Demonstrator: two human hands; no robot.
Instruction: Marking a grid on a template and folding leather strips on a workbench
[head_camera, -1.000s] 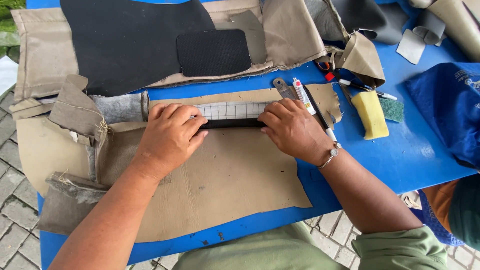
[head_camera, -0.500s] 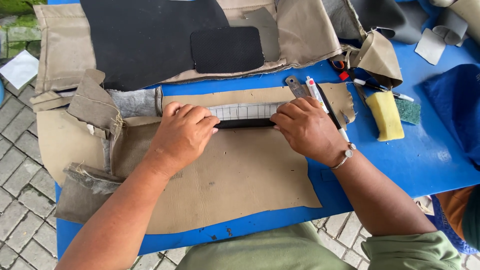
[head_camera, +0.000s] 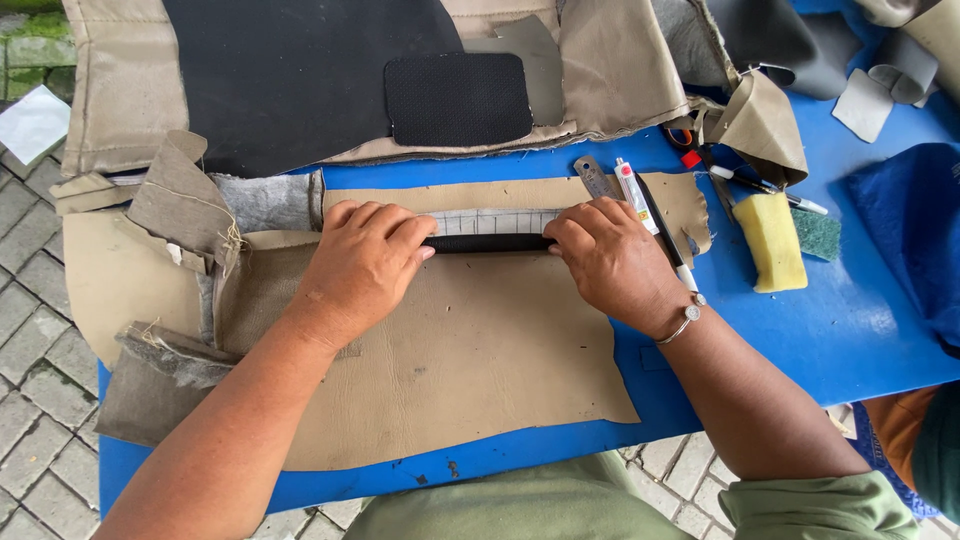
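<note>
Where the two hands meet, a long thin black strip (head_camera: 487, 243) lies flat across a big tan leather sheet (head_camera: 470, 370). The left hand (head_camera: 362, 265) presses down on the strip's left end, and the right hand (head_camera: 612, 262) presses down on its right end. Both hands are spread flat with the fingers curled a little, palms down. They pin the strip and do not wrap around it. Only the middle of the strip shows between the fingertips; both ends are hidden under the hands.

Just above the strip, touching it, is a pale band with small squares drawn on it (head_camera: 495, 220). Its ends are hidden by the fingers too, so it is hard to say what it is.

The leather sheet rests on a bright blue table (head_camera: 860, 330). Just beside the right hand lie a grey metal tool (head_camera: 596, 178), a white pen-shaped thing with a red band (head_camera: 630, 185) and a thin black stick (head_camera: 655, 210). The stick's lower part goes behind the wrist. A yellow sponge with a green scrubbing side (head_camera: 775, 240) sits further right.

To the left is a heap of frayed tan and grey cloth pieces (head_camera: 170, 230). Higher up lies a big tan cover with a black panel (head_camera: 300, 80), cut off by the top edge, and a small black bumpy rectangle with round corners (head_camera: 457, 98) rests on it.
</note>
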